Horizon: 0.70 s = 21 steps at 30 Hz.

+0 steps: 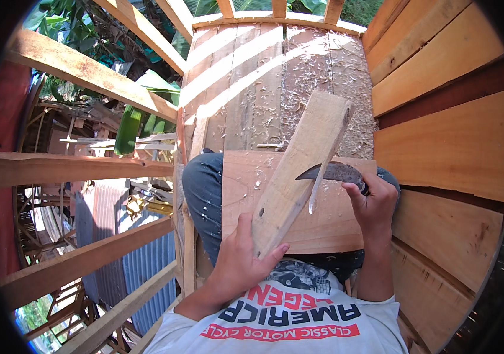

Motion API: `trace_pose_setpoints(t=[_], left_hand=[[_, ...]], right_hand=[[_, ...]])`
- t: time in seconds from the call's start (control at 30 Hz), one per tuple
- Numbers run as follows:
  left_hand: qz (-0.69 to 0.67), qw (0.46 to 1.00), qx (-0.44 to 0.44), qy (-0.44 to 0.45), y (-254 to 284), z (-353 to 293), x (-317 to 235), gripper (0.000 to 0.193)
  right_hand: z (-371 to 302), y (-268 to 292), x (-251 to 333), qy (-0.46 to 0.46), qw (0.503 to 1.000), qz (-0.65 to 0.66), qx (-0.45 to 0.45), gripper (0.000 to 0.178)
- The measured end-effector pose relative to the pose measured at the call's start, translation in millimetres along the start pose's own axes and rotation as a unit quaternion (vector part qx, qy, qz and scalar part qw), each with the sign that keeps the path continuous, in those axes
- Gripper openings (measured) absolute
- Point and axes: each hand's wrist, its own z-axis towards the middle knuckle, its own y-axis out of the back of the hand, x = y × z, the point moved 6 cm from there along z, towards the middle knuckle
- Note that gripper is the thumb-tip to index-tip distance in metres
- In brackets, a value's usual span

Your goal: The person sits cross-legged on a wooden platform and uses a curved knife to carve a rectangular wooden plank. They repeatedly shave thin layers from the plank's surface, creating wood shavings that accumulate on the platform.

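Wood piece (294,164) slants across lap board (237,192), left hand (241,256) clasping it by board's near edge, right hand (374,197) wrapped round curved knife (342,171) over board's right side; blade, snagged by grain, could skid into board.

One left hand (241,259), one right hand (375,199), one knife (340,172), one block (299,153).
Also one board (337,227), two knees (202,186), one shirt (264,307), one long curl (316,192), at least two dark holes (262,212), and floor shavings (349,71) too many to count.
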Motion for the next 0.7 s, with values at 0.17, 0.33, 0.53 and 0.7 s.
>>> trace_pose_setpoints(t=[0.17, 0.33, 0.53, 0.7], left_hand=[[-0.002, 1.000, -0.008, 0.002, 4, -2, 0, 0.064], [-0.002, 1.000, -0.002, 0.016, 4, -1, 0, 0.065], [-0.015, 1.000, 0.001, -0.006, 9, 3, 13, 0.066], [-0.034, 0.999, 0.025, -0.034, 13, 10, 4, 0.065]], right_hand=[[2, 1, 5, 0.006, 1.000, -0.011, -0.004, 0.054], [-1, -4, 6, -0.022, 0.999, 0.021, 0.021, 0.051], [-24, -10, 6, -0.159, 0.852, 0.403, 0.293, 0.021], [-51, -15, 14, -0.276, 0.663, 0.600, 0.352, 0.027]])
